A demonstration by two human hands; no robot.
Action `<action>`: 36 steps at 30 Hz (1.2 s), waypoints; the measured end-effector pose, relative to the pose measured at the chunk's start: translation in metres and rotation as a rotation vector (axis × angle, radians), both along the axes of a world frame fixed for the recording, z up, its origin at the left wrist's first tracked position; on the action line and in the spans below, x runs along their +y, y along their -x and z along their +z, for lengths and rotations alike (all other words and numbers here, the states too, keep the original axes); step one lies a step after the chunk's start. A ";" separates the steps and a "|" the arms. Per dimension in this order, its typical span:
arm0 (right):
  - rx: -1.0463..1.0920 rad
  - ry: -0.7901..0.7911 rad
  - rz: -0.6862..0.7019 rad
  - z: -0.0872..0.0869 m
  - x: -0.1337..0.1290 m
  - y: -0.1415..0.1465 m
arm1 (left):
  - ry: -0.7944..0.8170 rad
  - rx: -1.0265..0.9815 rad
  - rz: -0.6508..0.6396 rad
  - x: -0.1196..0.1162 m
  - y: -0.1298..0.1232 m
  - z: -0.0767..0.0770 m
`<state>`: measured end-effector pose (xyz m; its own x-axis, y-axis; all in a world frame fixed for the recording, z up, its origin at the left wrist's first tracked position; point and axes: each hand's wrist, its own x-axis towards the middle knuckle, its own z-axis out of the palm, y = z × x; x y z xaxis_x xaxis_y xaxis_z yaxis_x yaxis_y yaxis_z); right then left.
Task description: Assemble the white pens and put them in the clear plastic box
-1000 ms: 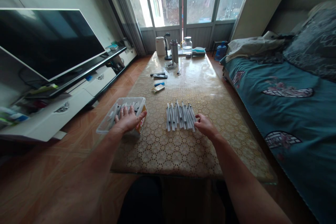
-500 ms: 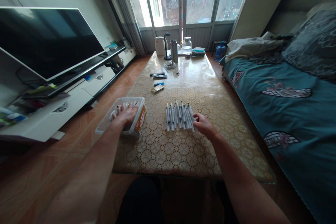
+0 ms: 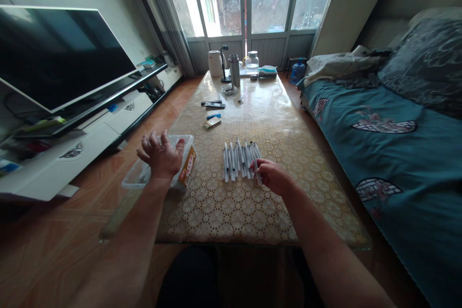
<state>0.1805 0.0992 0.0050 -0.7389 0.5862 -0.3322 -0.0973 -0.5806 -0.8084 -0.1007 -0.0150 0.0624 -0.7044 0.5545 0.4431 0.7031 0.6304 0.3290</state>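
Observation:
My left hand (image 3: 162, 156) is raised over a clear plastic box (image 3: 130, 178) with an orange label on its side. Its fingers are spread and nothing is in them. A few whitish items inside the box are partly hidden by the hand. To the right, a bunch of white pens (image 3: 233, 161) with dark ends lies side by side on the patterned tablecloth. At the right end of this bunch, my right hand (image 3: 272, 175) pinches one pen (image 3: 257, 167) between thumb and fingers.
Beyond the pens lie a cigarette pack (image 3: 212, 122), a blue lighter (image 3: 214, 116) and remote controls (image 3: 214, 105). Farther back stand a glass ashtray (image 3: 229, 89), a thermos (image 3: 234, 71), a kettle (image 3: 215, 63) and a glass jug (image 3: 252, 62). A bed (image 3: 346, 101) flanks the table's right side.
My left hand has lifted out of the box and spread its fingers. My right hand has moved slightly left onto the end pen. The view has shifted a little.

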 end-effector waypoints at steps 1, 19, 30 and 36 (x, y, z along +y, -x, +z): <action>0.030 0.021 0.009 -0.001 0.000 0.001 | -0.082 0.030 -0.074 -0.001 -0.014 0.003; 0.194 0.236 0.303 -0.005 -0.009 0.005 | -0.546 -1.390 -0.548 0.025 -0.156 -0.066; 0.023 0.115 0.030 -0.003 -0.038 0.027 | -0.780 -1.577 -0.470 0.042 -0.172 -0.068; -0.036 0.060 0.002 0.005 -0.044 0.031 | -0.796 -1.555 -0.412 0.046 -0.173 -0.066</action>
<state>0.1491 0.0549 0.0104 -0.7273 0.5626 -0.3931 -0.0673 -0.6285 -0.7749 0.0722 0.0315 -0.0034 -0.5785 0.7901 -0.2028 -0.4613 -0.1119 0.8802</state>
